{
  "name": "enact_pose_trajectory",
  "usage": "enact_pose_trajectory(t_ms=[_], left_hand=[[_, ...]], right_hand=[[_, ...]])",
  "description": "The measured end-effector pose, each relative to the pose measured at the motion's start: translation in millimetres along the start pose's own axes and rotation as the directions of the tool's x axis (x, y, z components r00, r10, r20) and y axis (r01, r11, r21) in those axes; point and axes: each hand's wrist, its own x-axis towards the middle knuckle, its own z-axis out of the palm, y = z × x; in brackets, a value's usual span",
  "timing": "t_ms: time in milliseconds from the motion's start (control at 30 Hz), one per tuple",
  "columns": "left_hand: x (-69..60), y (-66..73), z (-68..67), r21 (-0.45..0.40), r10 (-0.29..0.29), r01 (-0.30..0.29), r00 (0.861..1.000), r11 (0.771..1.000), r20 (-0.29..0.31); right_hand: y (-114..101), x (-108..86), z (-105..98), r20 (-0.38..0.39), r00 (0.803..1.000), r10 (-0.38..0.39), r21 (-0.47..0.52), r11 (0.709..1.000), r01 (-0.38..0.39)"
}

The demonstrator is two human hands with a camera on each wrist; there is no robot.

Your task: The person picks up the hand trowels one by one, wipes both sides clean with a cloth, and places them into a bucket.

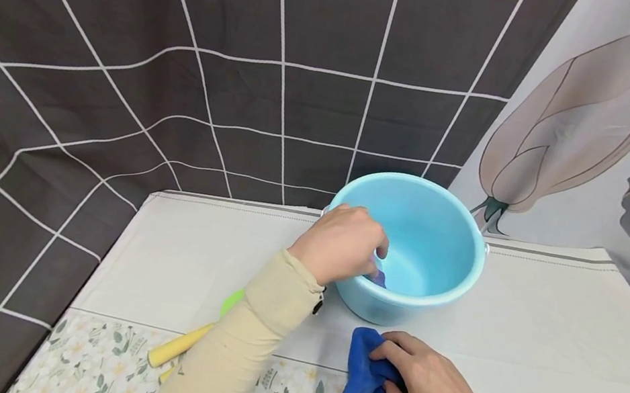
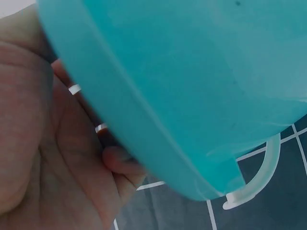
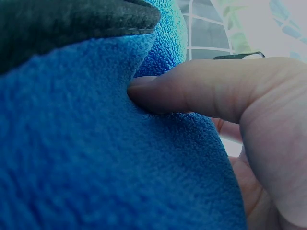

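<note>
A light blue bucket (image 1: 424,240) stands at the back of the table. My left hand (image 1: 345,242) reaches over its near left rim, fingers curled round a small purple thing (image 1: 379,278) just inside; most of that thing is hidden. In the left wrist view the bucket wall (image 2: 144,96) covers the fingertips of the left hand (image 2: 62,143). My right hand (image 1: 438,391) grips a folded blue cloth (image 1: 360,373) with black edging, in front of the bucket. The right wrist view has the thumb of the right hand (image 3: 259,110) pressing into the blue cloth (image 3: 96,143).
A yellow handle (image 1: 179,344) and a green piece (image 1: 232,301) lie left of my left forearm, partly hidden by it. A floral cloth (image 1: 102,355) covers the table's front. Behind hang a dark checked curtain (image 1: 322,109) and a white flower-print curtain (image 1: 582,128).
</note>
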Motion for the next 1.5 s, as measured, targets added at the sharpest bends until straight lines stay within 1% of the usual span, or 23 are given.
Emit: enact_pose_trajectory(t_ms=[167, 400, 500, 567, 667, 800, 900, 1000, 1100, 1167, 1233, 1300, 1400, 1500], left_hand=[[-2.8, -2.5, -3.7, 0.018, 0.004, -0.003, 1.0, 1.0, -0.022], [-4.0, -5.6, -1.6, 0.029, 0.014, -0.013, 0.999, 0.999, -0.049], [-4.7, -7.7, -1.8, 0.016, 0.026, -0.025, 0.998, 1.0, -0.051], [-5.7, -9.4, -2.8, 0.015, 0.043, -0.042, 0.997, 0.999, -0.064], [-9.7, -11.8, -5.5, 0.009, 0.076, -0.075, 0.992, 0.997, -0.1], [-20.5, -14.4, -10.3, 0.003, 0.12, -0.122, 0.976, 0.993, -0.181], [-31.6, -16.4, -14.7, 0.0, 0.142, -0.147, 0.956, 0.989, -0.257], [-45.4, -20.4, -21.1, -0.002, 0.153, -0.162, 0.937, 0.987, -0.315], [-62.7, -29.7, -28.0, 0.0, 0.14, -0.149, 0.928, 0.989, -0.344], [-76.3, -38.3, -31.8, 0.005, 0.112, -0.118, 0.927, 0.993, -0.358], [-92.0, -47.7, -34.5, 0.011, 0.071, -0.071, 0.926, 0.997, -0.37], [-108.1, -57.1, -34.5, 0.019, 0.035, -0.03, 0.922, 0.999, -0.385], [-134.1, -70.8, -29.3, 0.024, -0.02, 0.032, 0.914, 0.999, -0.405], [-158.8, -83.0, -18.9, 0.006, -0.081, 0.09, 0.912, 0.996, -0.403]], right_hand=[[1, 0.3, 0, -0.016, 1.0, -0.009, -0.018, 1.0, 0.009], [2, 0.2, 0, -0.019, 1.0, -0.008, -0.02, 1.0, 0.008], [2, 0.2, 0, -0.016, 1.0, -0.003, -0.02, 1.0, 0.003], [2, 0.2, -1, -0.01, 1.0, 0.003, -0.02, 1.0, -0.003], [2, 0.0, -2, -0.002, 1.0, 0.01, -0.018, 1.0, -0.01], [2, -0.6, -3, -0.007, 1.0, 0.008, -0.011, 1.0, -0.008], [2, -1.2, -3, -0.023, 1.0, 0.002, -0.013, 1.0, -0.002], [2, -1.6, -4, -0.038, 0.999, -0.001, -0.013, 1.0, 0.0], [2, -2.2, -5, -0.052, 0.999, 0.001, -0.022, 1.0, -0.002], [2, -2.5, -6, -0.066, 0.998, 0.001, -0.033, 0.999, -0.003], [3, -2.6, -8, -0.079, 0.997, -0.001, -0.042, 0.999, -0.002], [3, -2.5, -9, -0.089, 0.996, -0.007, -0.044, 0.999, 0.003], [4, -2.4, -10, -0.094, 0.996, -0.01, -0.046, 0.999, 0.005], [4, -2.4, -11, -0.101, 0.995, -0.009, -0.057, 0.998, 0.003]])
